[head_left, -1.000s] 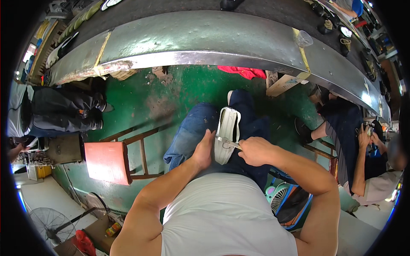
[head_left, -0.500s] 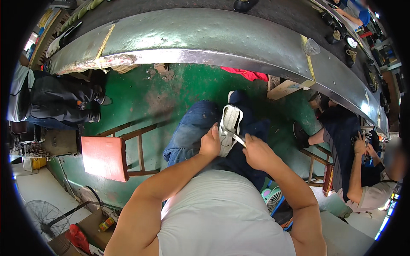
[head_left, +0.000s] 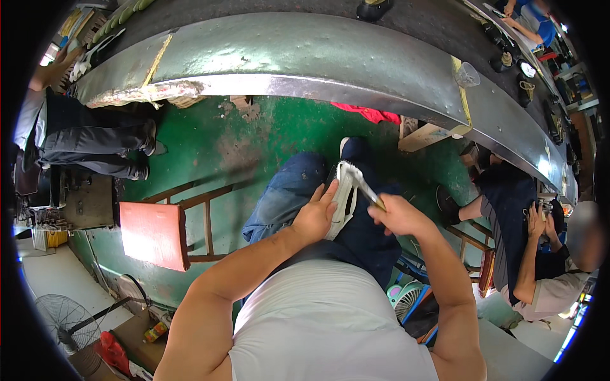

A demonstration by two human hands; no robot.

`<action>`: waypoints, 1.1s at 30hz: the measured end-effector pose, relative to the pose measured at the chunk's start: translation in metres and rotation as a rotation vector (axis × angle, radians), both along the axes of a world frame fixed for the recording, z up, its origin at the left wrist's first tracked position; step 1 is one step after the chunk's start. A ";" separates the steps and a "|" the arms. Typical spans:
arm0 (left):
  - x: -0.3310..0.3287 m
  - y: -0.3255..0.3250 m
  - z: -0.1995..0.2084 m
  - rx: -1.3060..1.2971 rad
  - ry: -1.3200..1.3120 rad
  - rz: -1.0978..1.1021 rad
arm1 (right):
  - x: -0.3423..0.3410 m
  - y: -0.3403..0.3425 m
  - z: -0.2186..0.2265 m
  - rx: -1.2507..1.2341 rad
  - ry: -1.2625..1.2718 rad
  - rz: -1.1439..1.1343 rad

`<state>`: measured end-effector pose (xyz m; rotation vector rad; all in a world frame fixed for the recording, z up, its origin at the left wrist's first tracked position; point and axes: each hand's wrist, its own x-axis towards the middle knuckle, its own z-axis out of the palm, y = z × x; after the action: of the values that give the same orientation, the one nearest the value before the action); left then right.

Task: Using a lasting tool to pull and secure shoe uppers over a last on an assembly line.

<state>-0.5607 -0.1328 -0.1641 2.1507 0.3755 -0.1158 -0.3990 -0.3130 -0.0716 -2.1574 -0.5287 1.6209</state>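
A white shoe (head_left: 344, 213) lies lengthwise on my lap between my dark blue trouser legs. My left hand (head_left: 314, 216) steadies it from its left side, fingers stretched along its edge. A metal hammer (head_left: 366, 190) is gripped by the handle in my right hand (head_left: 401, 214), just right of the shoe. Its head reaches up and left to the shoe's far end; whether it touches cannot be made out.
A long metal-edged workbench (head_left: 273, 54) curves across the front. A stool with a reddish-brown seat (head_left: 152, 232) stands left. One person (head_left: 95, 136) stands far left; another (head_left: 540, 254) sits right. A small green fan (head_left: 403, 300) is by my right side. Red cloth (head_left: 368, 113) lies under the bench.
The hammer's head has moved from the shoe's middle to its far end. My right hand has shifted right, and my left fingers have opened out along the shoe, which has turned.
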 end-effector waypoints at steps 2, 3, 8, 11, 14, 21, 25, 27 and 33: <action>-0.001 -0.003 0.015 -0.004 0.072 -0.024 | -0.012 0.007 -0.018 0.475 -0.396 -0.108; 0.003 -0.002 0.020 0.013 0.128 -0.083 | -0.013 0.009 -0.033 0.474 -0.397 -0.109; 0.001 0.006 0.036 0.004 0.279 -0.241 | -0.008 0.014 -0.042 0.296 -0.511 0.139; -0.023 -0.003 0.001 0.019 -0.007 -0.121 | -0.008 0.008 -0.025 0.265 -0.443 0.127; -0.032 -0.011 0.005 -0.376 0.164 0.318 | -0.033 -0.002 -0.020 0.412 -0.307 -0.027; -0.024 -0.005 0.017 -0.543 0.169 0.203 | -0.060 -0.016 -0.028 0.382 -0.335 0.067; -0.025 -0.004 0.032 -0.377 0.219 0.063 | -0.068 -0.029 -0.038 0.300 -0.304 0.089; -0.020 -0.003 0.040 -0.272 0.260 -0.016 | -0.070 -0.037 -0.040 0.333 -0.281 0.022; 0.006 0.004 0.058 -0.209 0.502 -0.178 | -0.087 -0.038 -0.040 0.423 -0.404 -0.044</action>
<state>-0.5545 -0.1286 -0.1065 1.9256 0.4347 -0.7718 -0.4858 -0.3507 -0.1116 -2.1410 -0.8492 0.9372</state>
